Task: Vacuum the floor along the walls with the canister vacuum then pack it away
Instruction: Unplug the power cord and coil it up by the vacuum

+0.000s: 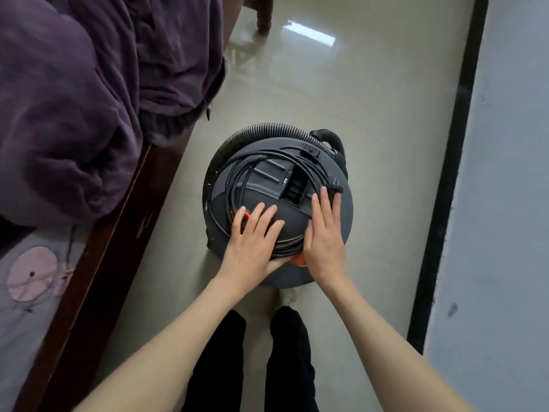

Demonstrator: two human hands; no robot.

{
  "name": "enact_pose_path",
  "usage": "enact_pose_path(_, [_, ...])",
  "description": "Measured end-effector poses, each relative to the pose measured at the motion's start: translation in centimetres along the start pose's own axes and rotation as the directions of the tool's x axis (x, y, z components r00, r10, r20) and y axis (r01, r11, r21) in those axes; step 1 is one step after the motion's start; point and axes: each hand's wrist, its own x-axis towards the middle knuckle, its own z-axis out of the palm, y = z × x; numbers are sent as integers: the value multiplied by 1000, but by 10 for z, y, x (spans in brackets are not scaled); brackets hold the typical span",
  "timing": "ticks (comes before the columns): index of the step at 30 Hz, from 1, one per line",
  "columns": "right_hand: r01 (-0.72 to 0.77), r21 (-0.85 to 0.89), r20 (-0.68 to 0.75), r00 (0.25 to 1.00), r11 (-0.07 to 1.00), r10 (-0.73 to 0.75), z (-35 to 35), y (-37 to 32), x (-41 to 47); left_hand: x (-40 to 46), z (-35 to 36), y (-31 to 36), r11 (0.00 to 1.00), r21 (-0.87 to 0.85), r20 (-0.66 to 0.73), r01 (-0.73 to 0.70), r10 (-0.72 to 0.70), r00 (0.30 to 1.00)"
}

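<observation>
A round grey canister vacuum [344,215] stands on the floor in front of my feet. Its black ribbed hose [261,129] curls around the far rim of the lid. A black power cord [237,179] lies coiled in loops on top of the lid, with its plug [335,185] near the right side. My left hand [252,242] lies flat with straight fingers on the coiled cord at the near left. My right hand [323,233] presses flat on the cord at the near right, fingertips by the plug. An orange part [298,261] shows between my wrists.
A dark wooden bed frame [104,263] with a purple quilt [89,99] runs along the left. A wall with a black skirting strip [448,173] runs along the right. A wooden furniture leg [264,16] stands at the far end of the shiny tile floor [371,99].
</observation>
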Motion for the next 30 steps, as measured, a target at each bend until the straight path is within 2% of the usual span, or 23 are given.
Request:
enact_pose_path(3, [-84,8,-47,995,996,84,10,-7,-2,-4,2,-31,994,-36,-39,-102,101,994])
enact_pose_path(7, [-150,20,-163,975,989,151,22,-16,-5,11,2,-60,988,-153,-104,-34,19,994])
enact_pose_path(10, [-132,-16,-270,955,991,123,34,-16,-3,22,10,-66,982,-169,-209,-86,50,977])
enact_pose_path(13, [-98,-70,-343,937,993,68,45,-10,-2,28,21,-65,981,-107,-325,-162,120,938])
enact_pose_path(17, [-79,-98,-399,916,992,33,51,-3,2,37,26,-66,985,-48,-388,-168,136,912])
enact_pose_path(23, [-72,-143,-437,899,987,2,44,9,33,70,19,-64,986,-39,-400,-160,131,907])
enact_pose_path(30, [-67,-168,-479,877,984,-22,20,33,106,149,1,-58,986,-59,-373,-154,121,920])
